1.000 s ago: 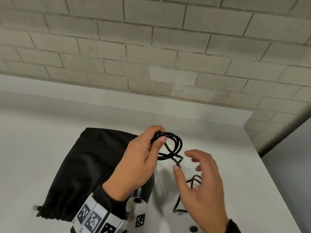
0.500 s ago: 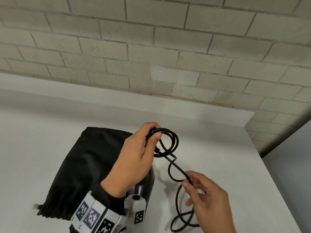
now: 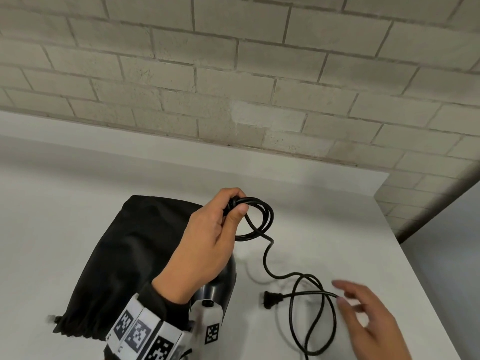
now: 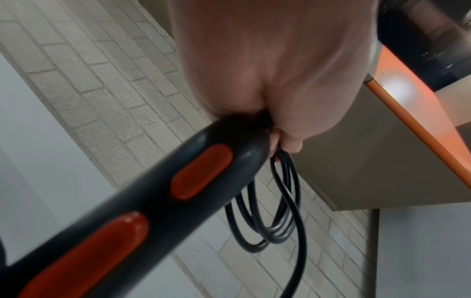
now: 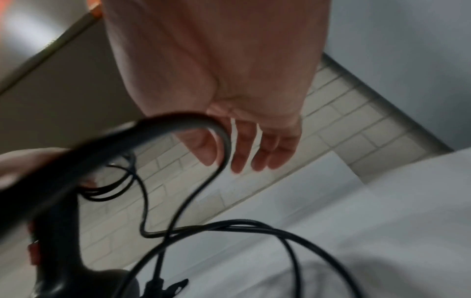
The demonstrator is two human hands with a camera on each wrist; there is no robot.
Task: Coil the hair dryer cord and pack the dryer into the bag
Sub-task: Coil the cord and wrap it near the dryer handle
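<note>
My left hand (image 3: 233,207) grips the end of the hair dryer's handle together with a few coiled loops of the black cord (image 3: 259,219), held above the table. The dryer (image 3: 223,284) hangs below that hand, mostly hidden by it; its black handle with red buttons (image 4: 178,191) fills the left wrist view beside the coil (image 4: 267,217). The loose cord (image 3: 298,279) trails down onto the white table and ends in the plug (image 3: 270,298). My right hand (image 3: 345,294) is open, fingers spread, at the loose loop; its fingers (image 5: 242,153) are straight behind the cord (image 5: 224,139). The black drawstring bag (image 3: 124,255) lies flat to the left.
The white table (image 3: 337,229) meets a grey brick wall (image 3: 233,87) at the back and ends at the right, where the floor drops away. An orange-edged cabinet (image 4: 407,113) shows in the left wrist view.
My right hand has let go of the cord and moved down and right to the loose loop on the table. The left hand keeps its hold on the coil.
</note>
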